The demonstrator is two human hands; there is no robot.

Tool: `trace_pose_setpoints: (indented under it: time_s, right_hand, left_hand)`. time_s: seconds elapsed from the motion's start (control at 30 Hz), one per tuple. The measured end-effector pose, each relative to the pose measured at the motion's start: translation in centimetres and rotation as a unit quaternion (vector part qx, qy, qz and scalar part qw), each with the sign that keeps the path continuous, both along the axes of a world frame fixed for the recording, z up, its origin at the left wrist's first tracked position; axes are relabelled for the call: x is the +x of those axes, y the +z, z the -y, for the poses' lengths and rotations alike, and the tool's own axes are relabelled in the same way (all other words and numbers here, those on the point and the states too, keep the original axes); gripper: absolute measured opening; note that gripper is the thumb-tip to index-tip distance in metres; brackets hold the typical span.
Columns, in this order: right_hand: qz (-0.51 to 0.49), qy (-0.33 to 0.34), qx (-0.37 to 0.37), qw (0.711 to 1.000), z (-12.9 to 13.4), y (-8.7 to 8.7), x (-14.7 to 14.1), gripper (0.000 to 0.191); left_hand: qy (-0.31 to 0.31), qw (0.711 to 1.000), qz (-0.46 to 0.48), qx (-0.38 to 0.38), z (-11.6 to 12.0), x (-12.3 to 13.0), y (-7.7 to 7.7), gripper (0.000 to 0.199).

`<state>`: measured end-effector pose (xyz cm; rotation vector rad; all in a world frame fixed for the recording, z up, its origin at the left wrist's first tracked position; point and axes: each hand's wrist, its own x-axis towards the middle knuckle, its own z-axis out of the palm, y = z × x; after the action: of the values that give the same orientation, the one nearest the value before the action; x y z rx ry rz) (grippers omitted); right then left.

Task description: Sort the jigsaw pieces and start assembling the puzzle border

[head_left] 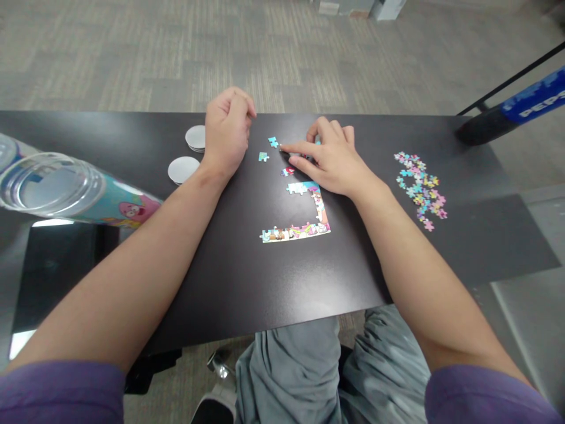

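Note:
My left hand (229, 132) is curled into a fist on the dark table, beside two stacks of white discs. Nothing shows in its fingers. My right hand (329, 153) rests over a few puzzle pieces that it partly hides, fingers apart and index finger stretched left. That fingertip is close to a blue puzzle piece (273, 142). A green-blue puzzle piece (263, 156) lies nearby, and a red, white and blue piece (287, 172) is just below the thumb. Closer to me, a joined puzzle border (295, 233) runs along the bottom, right side and part of the top.
Loose puzzle pieces (421, 188) lie heaped at the right. White discs (183, 169) sit left of my fist. A clear cylinder with cartoon pictures (128, 206) stands at the left by a black tablet-like object (57, 271). A Pepsi bottle (525, 106) is at the far right.

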<state>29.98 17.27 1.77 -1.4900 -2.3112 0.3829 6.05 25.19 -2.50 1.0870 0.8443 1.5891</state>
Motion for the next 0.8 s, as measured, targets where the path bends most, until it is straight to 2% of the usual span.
trace_pose_setpoints:
  time_s: [0.17,0.37,0.47,0.67,0.8]
  right_hand:
    - [-0.007,-0.023,0.016,1.0,0.1,0.1,-0.4,0.021]
    - [-0.04,-0.023,0.026,0.999,-1.1,-1.4,0.3,0.012]
    - [-0.046,-0.023,0.029,0.998,-1.6,-2.0,0.6,0.011]
    - [-0.043,-0.011,0.014,0.999,-1.7,-1.9,1.3,0.017]
    - [-0.052,-0.007,0.012,0.999,-1.7,-2.0,1.3,0.019]
  left_hand:
    - [-0.005,0.999,-0.037,-0.017,0.3,-0.2,0.6,0.042]
    - [0.027,0.997,-0.077,0.015,0.7,0.0,0.7,0.032]
    - [0.028,0.996,-0.084,0.015,0.7,0.1,0.7,0.032]
    - [0.023,0.997,-0.067,-0.007,0.9,0.1,1.5,0.047]
    - [0.025,0.997,-0.072,-0.003,0.8,0.0,1.5,0.046]
